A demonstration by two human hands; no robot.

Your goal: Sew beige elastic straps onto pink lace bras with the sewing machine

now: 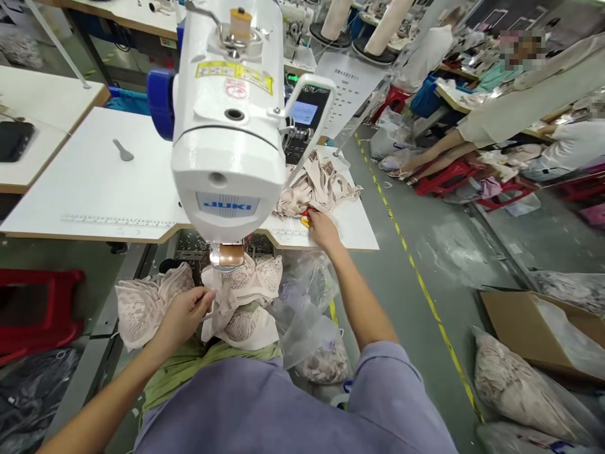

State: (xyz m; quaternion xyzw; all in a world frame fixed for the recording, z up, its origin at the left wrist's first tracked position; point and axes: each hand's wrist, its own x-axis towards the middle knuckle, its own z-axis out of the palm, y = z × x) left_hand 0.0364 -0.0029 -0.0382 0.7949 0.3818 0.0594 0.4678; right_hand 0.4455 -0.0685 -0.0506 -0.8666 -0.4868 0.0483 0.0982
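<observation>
A white JUKI sewing machine [228, 120] stands over the table. Below its head lies a pale pink lace bra [243, 284], with a second one [142, 306] to its left. My left hand [182, 315] is closed in a pinch on a strap or edge of the pink lace bra. My right hand [322, 228] reaches onto the white table [94, 183] at the edge of a heap of pink bra pieces [319, 184]. Its fingers are curled on a small red and yellow object [306, 218] that is too small to name.
A control panel with a lit screen [305, 116] is on the machine's right. Clear plastic bags of garments [312, 328] hang by my right knee. A cardboard box [534, 328] and filled bags [515, 384] sit on the floor at right. Other people work beyond the yellow floor line [425, 296]. A red stool [38, 309] is at left.
</observation>
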